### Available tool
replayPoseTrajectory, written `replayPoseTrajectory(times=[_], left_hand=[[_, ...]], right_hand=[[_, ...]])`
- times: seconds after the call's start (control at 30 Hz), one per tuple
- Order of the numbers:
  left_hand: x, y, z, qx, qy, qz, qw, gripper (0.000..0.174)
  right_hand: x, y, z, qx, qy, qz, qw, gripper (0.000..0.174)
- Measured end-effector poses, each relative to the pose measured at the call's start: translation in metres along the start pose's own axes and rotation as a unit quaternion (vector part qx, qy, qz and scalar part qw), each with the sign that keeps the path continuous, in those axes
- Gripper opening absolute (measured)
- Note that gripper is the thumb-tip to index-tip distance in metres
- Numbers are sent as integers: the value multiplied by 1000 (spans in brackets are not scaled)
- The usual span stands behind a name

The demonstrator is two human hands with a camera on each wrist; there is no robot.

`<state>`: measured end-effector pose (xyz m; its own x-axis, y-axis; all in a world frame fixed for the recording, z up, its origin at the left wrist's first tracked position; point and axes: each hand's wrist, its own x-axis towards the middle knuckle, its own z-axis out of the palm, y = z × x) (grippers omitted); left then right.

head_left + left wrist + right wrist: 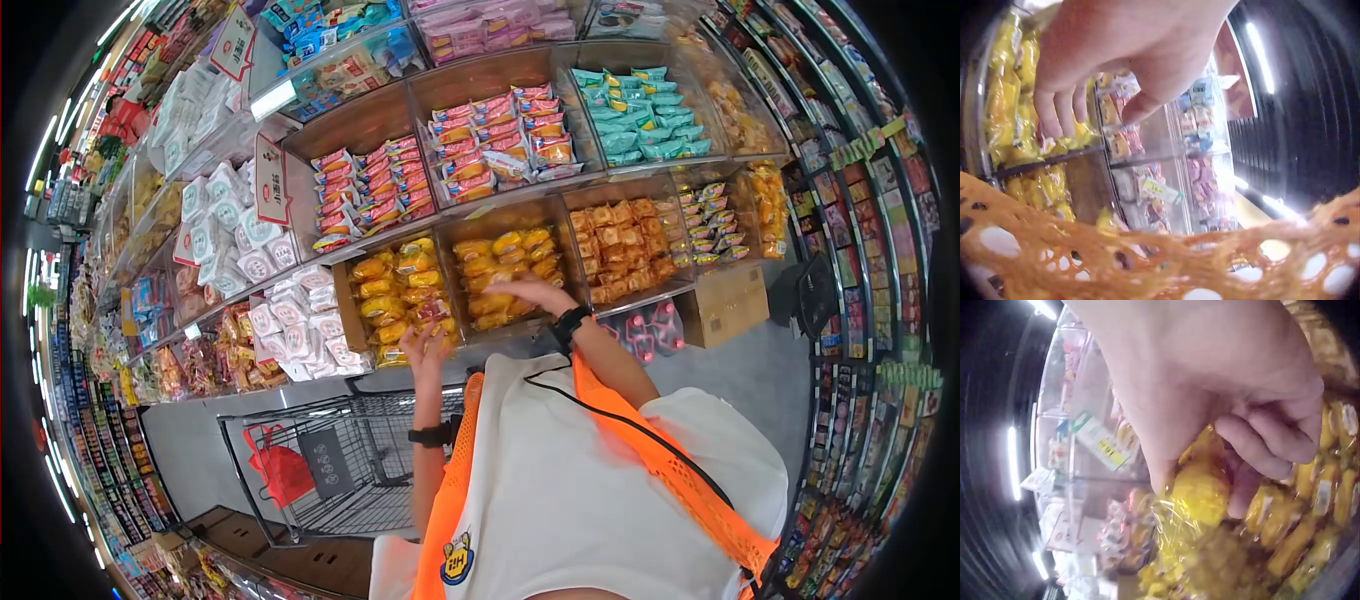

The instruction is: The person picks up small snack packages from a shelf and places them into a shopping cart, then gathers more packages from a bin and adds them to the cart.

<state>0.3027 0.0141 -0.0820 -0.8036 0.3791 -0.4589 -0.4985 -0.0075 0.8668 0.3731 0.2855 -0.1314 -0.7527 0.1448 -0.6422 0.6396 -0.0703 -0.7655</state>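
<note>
My right hand point(535, 292) reaches into a bin of yellow-wrapped snacks point(480, 250). In the right wrist view, its thumb and fingers pinch one yellow snack packet point(1200, 494) in clear shiny film. My left hand point(427, 352) hovers at the front of the neighbouring bin to the left, which holds similar yellow packets point(380, 285). Its fingers are loosely bent and apart, with nothing held between thumb and fingers in the left wrist view. A red-marked packet point(432, 311) lies among the yellow ones just beyond the left fingertips.
Bins of pink packets point(375, 185), teal packets point(640, 120) and white-wrapped packets point(300, 315) surround the yellow ones. A wire shopping cart point(370, 430) with a red bag point(280, 470) stands below left. A cardboard box point(725, 305) sits under the shelf at right.
</note>
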Motion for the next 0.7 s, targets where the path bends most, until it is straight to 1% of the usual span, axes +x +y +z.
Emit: replayPoseTrajectory(times=[0.03,0.07,0.1,0.2,0.3,0.33,0.4,0.43,0.47,0.57,0.6,0.7], left_hand=[[-4,-3,-11,-9,20,5,1000,61],[-9,-11,-25,-18,42,10,999,59],[-15,-16,-36,-27,65,16,997,58],[-39,-27,-59,-29,131,-8,991,59],[-63,-30,-65,-40,182,-48,981,60],[-68,-37,-70,-34,189,-46,980,56],[-77,-50,-75,-54,215,-57,973,55],[-82,-52,-72,-64,229,-63,969,54],[-84,-53,-70,-100,245,-80,961,55],[-90,-57,-56,-105,247,-91,959,55],[-88,-63,-57,-115,258,-101,954,54],[-86,-70,-56,-121,250,-113,954,53]], right_hand=[[3,3,-14,19,40,16,999,58],[14,15,-29,109,28,55,992,60],[32,32,-42,198,14,95,976,64],[84,69,-57,344,80,187,917,57],[117,80,-54,305,151,283,897,53],[125,93,-52,302,162,250,905,49],[161,121,-43,315,158,245,903,46],[169,120,-39,322,156,243,902,46],[181,116,-34,324,175,276,888,37],[161,68,-31,280,116,214,929,39],[167,73,-28,270,104,187,939,41],[192,95,-39,276,48,201,939,41]])
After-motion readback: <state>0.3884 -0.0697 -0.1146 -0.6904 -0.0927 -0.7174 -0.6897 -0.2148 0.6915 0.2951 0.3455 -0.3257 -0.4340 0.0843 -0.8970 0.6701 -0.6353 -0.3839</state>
